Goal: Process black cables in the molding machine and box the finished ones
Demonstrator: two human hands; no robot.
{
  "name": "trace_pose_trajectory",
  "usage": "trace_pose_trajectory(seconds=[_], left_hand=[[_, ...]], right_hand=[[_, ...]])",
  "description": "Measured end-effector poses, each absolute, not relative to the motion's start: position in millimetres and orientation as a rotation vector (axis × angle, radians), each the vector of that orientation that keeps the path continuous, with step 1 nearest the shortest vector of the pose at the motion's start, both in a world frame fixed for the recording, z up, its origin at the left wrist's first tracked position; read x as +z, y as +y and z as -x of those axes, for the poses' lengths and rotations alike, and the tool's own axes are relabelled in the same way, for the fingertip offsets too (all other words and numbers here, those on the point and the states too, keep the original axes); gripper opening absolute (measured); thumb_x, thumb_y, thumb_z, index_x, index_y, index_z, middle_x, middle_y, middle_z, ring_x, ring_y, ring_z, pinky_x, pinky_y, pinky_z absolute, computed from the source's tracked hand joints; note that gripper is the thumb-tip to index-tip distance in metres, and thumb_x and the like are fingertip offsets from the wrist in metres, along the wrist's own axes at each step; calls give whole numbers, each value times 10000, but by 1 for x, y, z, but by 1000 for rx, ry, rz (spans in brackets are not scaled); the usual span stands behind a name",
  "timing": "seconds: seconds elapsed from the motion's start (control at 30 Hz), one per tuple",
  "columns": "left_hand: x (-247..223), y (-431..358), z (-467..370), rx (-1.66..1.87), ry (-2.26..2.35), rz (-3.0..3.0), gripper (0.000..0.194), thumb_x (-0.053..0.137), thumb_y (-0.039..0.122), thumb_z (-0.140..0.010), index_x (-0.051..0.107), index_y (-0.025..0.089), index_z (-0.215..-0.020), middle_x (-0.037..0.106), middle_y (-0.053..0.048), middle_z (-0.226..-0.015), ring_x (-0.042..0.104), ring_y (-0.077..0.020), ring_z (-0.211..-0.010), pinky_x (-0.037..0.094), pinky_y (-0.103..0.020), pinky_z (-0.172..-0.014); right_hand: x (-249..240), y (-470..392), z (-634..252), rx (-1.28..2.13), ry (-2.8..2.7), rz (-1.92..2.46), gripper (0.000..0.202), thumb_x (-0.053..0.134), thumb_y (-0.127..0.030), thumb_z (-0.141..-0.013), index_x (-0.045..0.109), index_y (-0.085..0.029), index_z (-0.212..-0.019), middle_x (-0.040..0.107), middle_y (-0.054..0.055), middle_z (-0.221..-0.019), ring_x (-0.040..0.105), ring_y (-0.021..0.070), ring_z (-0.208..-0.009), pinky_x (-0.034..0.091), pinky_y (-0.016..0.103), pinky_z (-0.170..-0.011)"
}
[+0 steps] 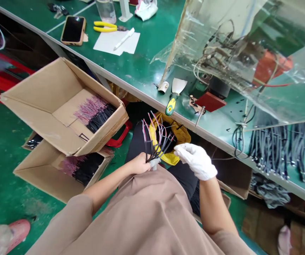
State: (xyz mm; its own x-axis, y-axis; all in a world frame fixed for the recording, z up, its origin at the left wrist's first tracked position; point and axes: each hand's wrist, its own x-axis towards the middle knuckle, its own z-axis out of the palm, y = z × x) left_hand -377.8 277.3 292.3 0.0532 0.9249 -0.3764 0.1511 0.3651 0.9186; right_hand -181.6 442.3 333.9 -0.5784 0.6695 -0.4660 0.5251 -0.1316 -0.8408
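Observation:
My left hand [140,163], with a grey cover on the thumb, is closed around a bunch of black cables [156,152]. Their pink and grey wire ends fan out upward over my lap. To the right of the bunch, my right hand [195,160] is raised in a white glove. Its thumb and fingers are pressed together, and whatever lies between them is too small to make out. Behind the cables, a yellow bag [181,136] hangs open below the bench edge.
Cardboard boxes [96,136] with pink-ended black cables stand at left. The green bench [147,67] carries a scraper [174,95], yellow-handled pliers [106,27], a phone [73,30] and a red-plated device [211,101] under clear sheeting. More black cables [269,148] lie at right.

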Motion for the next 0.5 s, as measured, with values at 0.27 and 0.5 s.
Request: trace_pose_trajectory(seconds=[0.27,0.5], left_hand=[[296,290,372,625,1492,-995,195,536,93,-742,587,178,-573,594,39,-506,534,-102,-491,398,-204,-535],[286,288,368,656,1524,-854,185,536,150,-780,599,179,-609,595,37,-503,523,-101,-450,403,-211,-515]], right_hand=[[338,422,228,2029,-2142,1001,485,736,-521,-775,716,-177,-1117,736,58,-901,653,164,-729,547,298,-699],[318,419,238,1599,-2387,1033,384,619,-567,-859,749,-208,-907,739,54,-891,668,202,-808,536,296,-715]])
